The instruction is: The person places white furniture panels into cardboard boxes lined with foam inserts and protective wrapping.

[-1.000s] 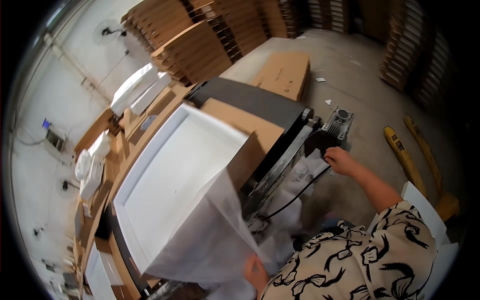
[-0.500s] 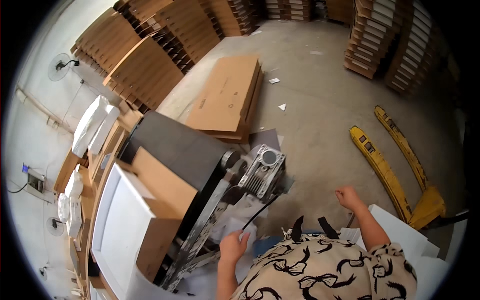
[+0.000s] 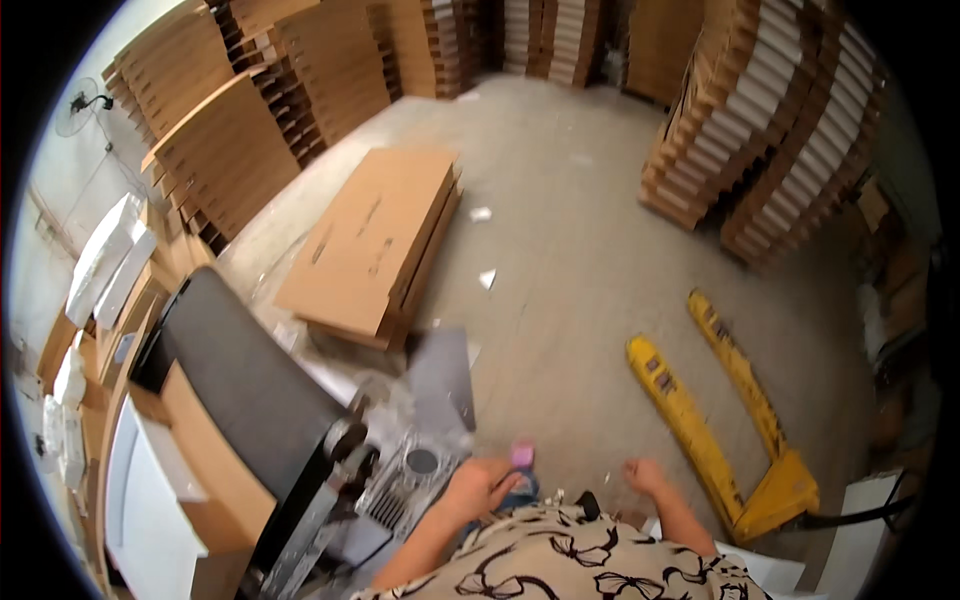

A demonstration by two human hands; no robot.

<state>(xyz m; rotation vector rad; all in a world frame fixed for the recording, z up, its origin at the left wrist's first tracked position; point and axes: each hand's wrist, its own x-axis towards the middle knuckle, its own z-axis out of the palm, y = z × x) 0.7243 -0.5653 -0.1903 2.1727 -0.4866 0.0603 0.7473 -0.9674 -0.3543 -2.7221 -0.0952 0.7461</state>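
Note:
My left hand (image 3: 483,488) hangs in front of my body, fingers loosely curled together, with nothing seen in it. It is close to the metal motor (image 3: 420,462) at the end of the dark conveyor belt (image 3: 240,340), just right of it; I cannot tell whether they touch. My right hand (image 3: 645,475) is curled into a loose fist and looks to hold nothing. It hangs over the floor, left of the yellow pallet jack (image 3: 700,435). On the conveyor's near side sits an opened cardboard box (image 3: 225,455) with a white panel (image 3: 150,500).
Ahead lies a low stack of flat brown cartons (image 3: 375,235) on the floor. Tall stacks of boards (image 3: 225,150) stand at the far left, more stacks (image 3: 750,120) at the far right. Paper scraps (image 3: 487,279) and a grey sheet (image 3: 440,375) lie on the floor.
My view has swung to the right and up, so conveyor, cartons and pallet jack appear farther left and lower. My left hand has risen past the motor's side; my right stays curled.

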